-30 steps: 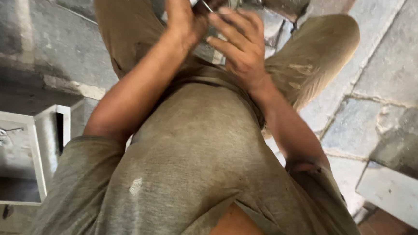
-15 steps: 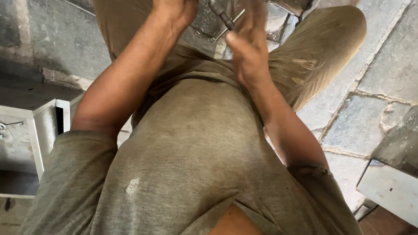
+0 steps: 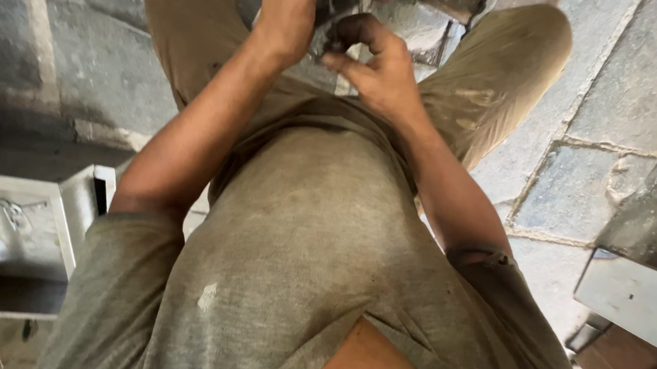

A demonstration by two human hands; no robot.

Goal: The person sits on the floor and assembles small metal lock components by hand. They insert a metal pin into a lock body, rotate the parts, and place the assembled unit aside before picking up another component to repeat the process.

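Both hands meet at the far edge of view, over the person's lap: the left hand [image 3: 289,15] is curled shut around a small dark metal part [image 3: 324,25], which sits squeezed between the two hands and is mostly hidden. The right hand [image 3: 377,73] is just beside it, fingers [image 3: 361,31] hooked in a narrow curl, fingertips touching the part. To the near left stands a grey metal box [image 3: 29,227], and stone floor slabs [image 3: 615,96] spread to the right.
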